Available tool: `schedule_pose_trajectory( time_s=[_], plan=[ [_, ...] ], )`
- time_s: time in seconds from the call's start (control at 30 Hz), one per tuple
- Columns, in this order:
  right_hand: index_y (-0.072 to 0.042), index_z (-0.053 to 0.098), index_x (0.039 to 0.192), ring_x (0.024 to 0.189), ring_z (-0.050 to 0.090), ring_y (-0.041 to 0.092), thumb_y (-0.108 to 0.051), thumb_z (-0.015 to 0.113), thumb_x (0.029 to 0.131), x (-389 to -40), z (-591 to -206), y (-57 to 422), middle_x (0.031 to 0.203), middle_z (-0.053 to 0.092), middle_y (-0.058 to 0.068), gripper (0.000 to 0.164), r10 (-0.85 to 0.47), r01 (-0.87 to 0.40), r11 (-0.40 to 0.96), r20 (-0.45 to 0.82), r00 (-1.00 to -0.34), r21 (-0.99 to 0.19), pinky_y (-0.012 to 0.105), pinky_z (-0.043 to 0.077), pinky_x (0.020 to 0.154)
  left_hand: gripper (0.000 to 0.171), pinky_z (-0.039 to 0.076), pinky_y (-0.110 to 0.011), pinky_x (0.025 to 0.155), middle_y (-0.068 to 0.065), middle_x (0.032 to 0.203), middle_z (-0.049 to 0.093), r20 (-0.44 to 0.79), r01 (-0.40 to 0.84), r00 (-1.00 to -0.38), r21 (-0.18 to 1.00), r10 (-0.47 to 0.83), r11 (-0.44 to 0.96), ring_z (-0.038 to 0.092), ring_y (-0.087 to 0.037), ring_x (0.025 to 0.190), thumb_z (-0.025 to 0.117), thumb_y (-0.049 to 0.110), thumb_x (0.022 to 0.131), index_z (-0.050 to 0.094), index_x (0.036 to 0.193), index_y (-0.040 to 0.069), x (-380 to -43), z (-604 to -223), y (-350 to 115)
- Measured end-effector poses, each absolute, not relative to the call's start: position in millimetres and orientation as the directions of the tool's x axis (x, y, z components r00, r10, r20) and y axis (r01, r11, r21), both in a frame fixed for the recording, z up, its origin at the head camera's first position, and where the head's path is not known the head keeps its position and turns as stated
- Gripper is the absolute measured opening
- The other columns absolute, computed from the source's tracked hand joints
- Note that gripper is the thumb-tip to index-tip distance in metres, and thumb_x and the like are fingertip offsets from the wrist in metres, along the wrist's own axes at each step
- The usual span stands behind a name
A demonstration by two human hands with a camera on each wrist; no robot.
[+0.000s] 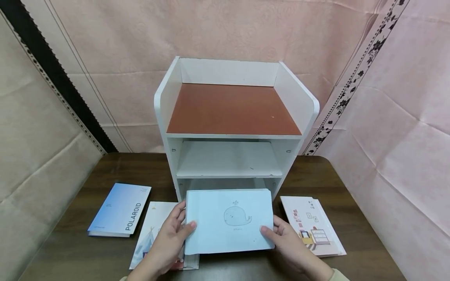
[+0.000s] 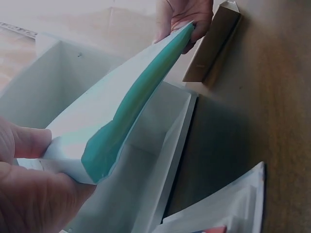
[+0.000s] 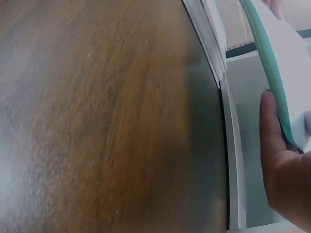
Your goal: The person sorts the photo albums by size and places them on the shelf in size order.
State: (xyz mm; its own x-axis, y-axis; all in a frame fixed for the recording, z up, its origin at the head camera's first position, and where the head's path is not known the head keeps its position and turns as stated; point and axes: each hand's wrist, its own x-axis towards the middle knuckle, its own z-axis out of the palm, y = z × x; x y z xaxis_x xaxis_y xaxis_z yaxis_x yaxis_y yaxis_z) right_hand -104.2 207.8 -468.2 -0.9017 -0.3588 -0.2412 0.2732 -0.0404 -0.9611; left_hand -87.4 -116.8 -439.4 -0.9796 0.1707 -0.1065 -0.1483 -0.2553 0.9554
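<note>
A light blue book [image 1: 218, 222] with a whale drawn on its cover is held up in front of the white shelf unit [image 1: 232, 160]. My left hand [image 1: 172, 238] grips its left edge, thumb on the cover and fingers behind. On the opposite edge my right hand [image 1: 286, 244] grips it the same way. The left wrist view shows the book [image 2: 121, 92] from its side, with teal along the edge, between both hands. From the right wrist, the right hand [image 3: 286, 174] is seen supporting the book's near end, its thumb partly cut off.
A blue POLAROID book [image 1: 117, 210] lies at the left of the dark wooden table [image 1: 70, 249]. Pale illustrated books [image 1: 151, 222] lie partly under the left hand, and another illustrated book [image 1: 313, 226] lies at the right. Fabric curtains [image 1: 228, 31] surround the table.
</note>
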Motion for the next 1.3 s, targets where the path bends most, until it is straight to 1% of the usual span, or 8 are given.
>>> schedule_pose_trajectory(
  time_s=[0.17,0.3,0.4,0.53,0.73,0.87,1.07,1.3],
  plan=[
    [0.0,0.042,0.137,0.104,0.065,0.03,-0.023,0.059,0.097,-101,-460,204,0.121,0.064,0.016,0.049,-0.24,0.221,-0.013,-0.211,-0.947,-0.975,0.04,0.055,0.084,0.06,0.052,-0.043,0.087,-0.007,0.146,0.041,-0.079,-0.119,-0.984,0.958,0.157,-0.261,0.053,-0.029,0.121,0.049,-0.002,0.099,0.027,0.149,0.022,-87,-433,-115],
    [0.001,0.044,0.135,0.099,0.067,0.031,-0.019,0.06,0.097,-99,-450,201,0.116,0.066,0.018,0.046,-0.163,0.154,-0.042,-0.146,-0.976,-0.987,0.04,0.056,0.08,0.062,0.052,-0.043,0.086,-0.006,0.147,0.04,-0.018,-0.057,-0.987,0.968,0.159,-0.245,0.052,-0.028,0.124,0.055,0.005,0.098,0.025,0.15,0.021,-88,-425,-115],
    [0.001,0.045,0.135,0.1,0.066,0.032,-0.018,0.058,0.098,-100,-440,202,0.116,0.066,0.017,0.043,-0.152,0.116,-0.065,-0.105,-0.983,-0.991,0.04,0.055,0.081,0.064,0.053,-0.041,0.086,-0.005,0.147,0.042,0.003,-0.03,-0.987,0.978,0.161,-0.204,0.052,-0.026,0.124,0.06,0.011,0.097,0.026,0.15,0.022,-88,-419,-116],
    [0.0,0.045,0.135,0.102,0.066,0.032,-0.021,0.056,0.1,-104,-429,204,0.118,0.066,0.016,0.043,-0.152,0.06,-0.07,-0.049,-0.987,-0.996,0.04,0.055,0.082,0.061,0.051,-0.037,0.088,-0.007,0.144,0.046,-0.005,-0.04,-0.977,0.986,0.213,-0.16,0.055,-0.025,0.121,0.062,0.012,0.096,0.031,0.148,0.021,-88,-415,-118],
    [-0.003,0.047,0.136,0.104,0.065,0.03,-0.023,0.056,0.099,-110,-419,208,0.119,0.066,0.012,0.043,-0.123,-0.013,-0.06,0.021,-0.992,-0.998,0.037,0.054,0.084,0.054,0.046,-0.032,0.095,-0.014,0.144,0.045,0.046,0.01,-0.959,0.992,0.281,-0.128,0.049,-0.024,0.127,0.061,0.013,0.096,0.037,0.144,0.012,-89,-415,-117],
    [-0.002,0.047,0.136,0.106,0.064,0.03,-0.022,0.055,0.1,-111,-414,208,0.12,0.066,0.014,0.042,-0.141,-0.066,-0.05,0.072,-0.987,-0.997,0.037,0.053,0.086,0.054,0.046,-0.031,0.094,-0.015,0.143,0.047,0.083,0.057,-0.963,0.993,0.256,-0.107,0.048,-0.024,0.128,0.062,0.013,0.095,0.038,0.143,0.011,-90,-414,-117],
    [0.002,0.047,0.134,0.105,0.065,0.028,-0.015,0.053,0.101,-114,-406,206,0.119,0.066,0.013,0.037,-0.168,-0.182,-0.034,0.185,-0.968,-0.983,0.035,0.054,0.086,0.049,0.048,-0.031,0.092,-0.01,0.137,0.054,0.128,0.115,-0.971,0.991,0.2,-0.074,0.053,-0.022,0.123,0.061,0.008,0.095,0.043,0.141,0.013,-92,-409,-117],
    [0.002,0.047,0.133,0.104,0.066,0.026,-0.011,0.051,0.101,-118,-398,204,0.118,0.067,0.012,0.035,-0.136,-0.28,0.022,0.275,-0.952,-0.96,0.033,0.054,0.085,0.051,0.048,-0.031,0.092,-0.01,0.136,0.054,0.202,0.203,-0.964,0.979,0.174,-0.013,0.055,-0.02,0.121,0.06,0.009,0.097,0.04,0.143,0.015,-97,-400,-114]
  ],
)
